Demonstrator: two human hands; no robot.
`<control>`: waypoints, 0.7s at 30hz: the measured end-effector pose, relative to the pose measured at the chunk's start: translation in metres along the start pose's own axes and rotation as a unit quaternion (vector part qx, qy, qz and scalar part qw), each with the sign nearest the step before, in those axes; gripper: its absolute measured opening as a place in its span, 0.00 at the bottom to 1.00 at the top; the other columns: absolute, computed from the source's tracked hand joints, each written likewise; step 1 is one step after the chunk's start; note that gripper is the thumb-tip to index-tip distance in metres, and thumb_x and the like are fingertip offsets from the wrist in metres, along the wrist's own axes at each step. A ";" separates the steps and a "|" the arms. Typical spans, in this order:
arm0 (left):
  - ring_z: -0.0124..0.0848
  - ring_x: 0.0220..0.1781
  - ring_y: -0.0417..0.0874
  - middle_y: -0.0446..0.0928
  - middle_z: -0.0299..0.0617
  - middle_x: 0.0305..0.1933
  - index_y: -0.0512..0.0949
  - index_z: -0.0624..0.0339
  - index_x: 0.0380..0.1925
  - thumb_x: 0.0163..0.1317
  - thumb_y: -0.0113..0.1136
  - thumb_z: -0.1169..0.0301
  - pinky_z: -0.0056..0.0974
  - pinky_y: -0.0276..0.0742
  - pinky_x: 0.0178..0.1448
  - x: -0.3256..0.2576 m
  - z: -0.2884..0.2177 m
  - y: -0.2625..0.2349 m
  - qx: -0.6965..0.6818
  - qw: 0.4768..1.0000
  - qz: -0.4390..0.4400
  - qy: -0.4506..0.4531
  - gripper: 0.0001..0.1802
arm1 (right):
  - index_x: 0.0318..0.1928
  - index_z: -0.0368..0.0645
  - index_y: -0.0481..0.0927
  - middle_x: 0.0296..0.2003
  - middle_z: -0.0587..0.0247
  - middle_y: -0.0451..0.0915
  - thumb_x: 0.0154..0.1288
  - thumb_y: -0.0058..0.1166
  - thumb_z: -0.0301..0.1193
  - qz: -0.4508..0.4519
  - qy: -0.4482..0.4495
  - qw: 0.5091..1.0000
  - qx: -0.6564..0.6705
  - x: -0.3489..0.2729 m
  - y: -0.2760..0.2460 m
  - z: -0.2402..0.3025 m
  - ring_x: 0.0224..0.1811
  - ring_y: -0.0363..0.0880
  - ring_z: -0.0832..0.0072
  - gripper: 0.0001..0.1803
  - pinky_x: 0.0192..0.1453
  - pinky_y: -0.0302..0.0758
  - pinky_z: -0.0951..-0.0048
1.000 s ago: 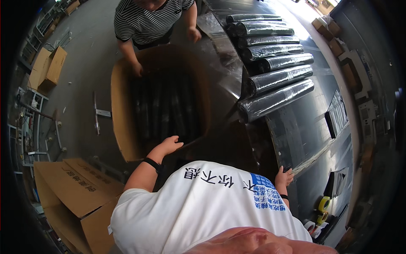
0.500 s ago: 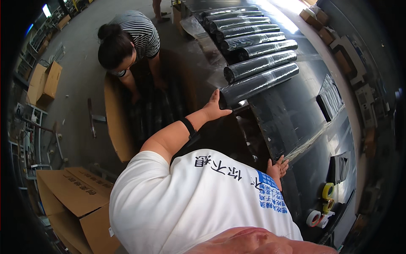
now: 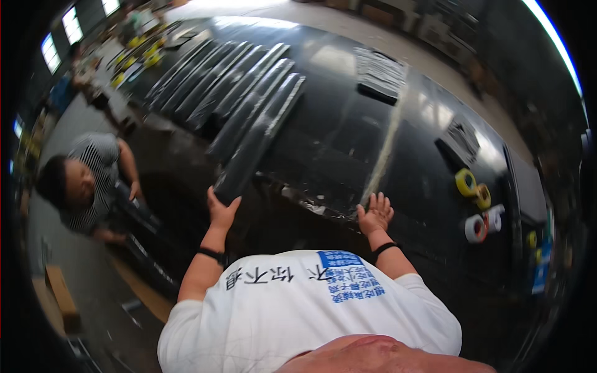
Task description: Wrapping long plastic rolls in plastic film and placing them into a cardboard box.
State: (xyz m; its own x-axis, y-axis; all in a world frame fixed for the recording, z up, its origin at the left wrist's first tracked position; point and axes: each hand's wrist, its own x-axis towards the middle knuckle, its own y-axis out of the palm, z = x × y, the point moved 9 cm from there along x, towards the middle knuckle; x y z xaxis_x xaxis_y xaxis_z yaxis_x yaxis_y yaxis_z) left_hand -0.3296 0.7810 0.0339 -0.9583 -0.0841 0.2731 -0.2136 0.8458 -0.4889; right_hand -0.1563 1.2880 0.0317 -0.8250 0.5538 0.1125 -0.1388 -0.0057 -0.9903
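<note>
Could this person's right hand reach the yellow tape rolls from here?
Probably yes: the right hand is open at the near edge of the dark table, and nothing seems to stand between it and the yellow tape rolls, though it would need to stretch rightward.

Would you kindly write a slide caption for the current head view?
Left hand at the near end of a black roll, open right hand at the table edge.

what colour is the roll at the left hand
The roll at the left hand is shiny black; the head view shows it best.
</note>
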 end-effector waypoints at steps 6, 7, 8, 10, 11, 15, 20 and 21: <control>0.51 0.60 0.71 0.65 0.63 0.62 0.55 0.71 0.66 0.53 0.74 0.60 0.48 0.68 0.64 0.015 0.020 -0.005 0.039 0.999 0.035 -0.009 0.49 | 0.76 0.53 0.49 0.78 0.60 0.40 0.71 0.35 0.57 0.137 0.041 0.988 0.065 -0.003 -0.006 -0.006 0.80 0.32 0.59 0.40 0.78 0.30 0.52; 0.51 0.60 0.71 0.65 0.63 0.63 0.56 0.71 0.66 0.53 0.74 0.57 0.47 0.69 0.63 0.019 0.017 0.001 0.059 0.997 0.044 -0.036 0.50 | 0.76 0.52 0.48 0.78 0.60 0.39 0.72 0.34 0.57 0.150 0.046 0.985 0.074 -0.007 -0.008 -0.011 0.80 0.31 0.59 0.40 0.79 0.29 0.52; 0.51 0.61 0.71 0.65 0.63 0.63 0.56 0.70 0.66 0.53 0.74 0.54 0.48 0.69 0.63 0.026 0.031 -0.002 0.124 0.990 0.047 -0.043 0.51 | 0.76 0.52 0.48 0.78 0.60 0.39 0.72 0.34 0.57 0.143 0.081 0.982 0.090 -0.009 -0.014 -0.017 0.80 0.31 0.59 0.40 0.79 0.29 0.52; 0.51 0.61 0.72 0.66 0.64 0.63 0.55 0.69 0.68 0.50 0.75 0.49 0.46 0.70 0.63 0.034 0.043 0.001 0.214 0.975 0.051 -0.038 0.56 | 0.77 0.53 0.46 0.78 0.60 0.36 0.73 0.30 0.57 0.174 0.048 0.980 0.084 -0.013 -0.017 -0.015 0.80 0.27 0.59 0.39 0.79 0.27 0.52; 0.51 0.61 0.73 0.67 0.64 0.62 0.56 0.69 0.67 0.48 0.74 0.44 0.46 0.71 0.63 0.042 0.065 0.002 0.174 0.976 0.098 -0.086 0.57 | 0.77 0.53 0.46 0.78 0.60 0.36 0.73 0.30 0.57 0.170 0.070 0.978 0.094 -0.014 -0.018 -0.017 0.80 0.27 0.59 0.39 0.79 0.27 0.52; 0.56 0.63 0.70 0.67 0.67 0.61 0.60 0.74 0.64 0.45 0.75 0.44 0.50 0.69 0.66 0.072 0.058 0.000 0.292 0.953 0.080 0.029 0.57 | 0.77 0.53 0.46 0.78 0.60 0.36 0.73 0.31 0.57 0.170 0.053 0.980 0.094 -0.016 -0.015 -0.015 0.80 0.28 0.60 0.39 0.79 0.25 0.52; 0.58 0.64 0.71 0.68 0.74 0.61 0.58 0.86 0.63 0.54 0.71 0.55 0.47 0.67 0.67 0.129 0.011 0.029 0.260 0.915 0.304 0.060 0.50 | 0.77 0.53 0.48 0.78 0.60 0.37 0.72 0.32 0.57 0.160 0.043 0.981 0.103 -0.014 -0.019 -0.013 0.80 0.28 0.60 0.40 0.79 0.25 0.52; 0.60 0.62 0.72 0.69 0.75 0.59 0.59 0.84 0.62 0.49 0.73 0.50 0.49 0.68 0.66 0.136 0.043 0.023 0.309 0.912 0.200 0.180 0.55 | 0.76 0.53 0.48 0.78 0.60 0.38 0.72 0.33 0.57 0.158 0.034 0.981 0.103 -0.009 -0.020 -0.008 0.80 0.29 0.60 0.40 0.79 0.26 0.52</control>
State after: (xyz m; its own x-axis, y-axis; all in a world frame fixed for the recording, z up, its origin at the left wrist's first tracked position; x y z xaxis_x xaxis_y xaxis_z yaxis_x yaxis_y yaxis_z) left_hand -0.4730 0.7658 0.0242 -0.8823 0.4384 0.1712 -0.0337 0.3040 -0.9521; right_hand -0.1417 1.2898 0.0499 -0.8073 0.5515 -0.2101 0.0044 -0.3504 -0.9366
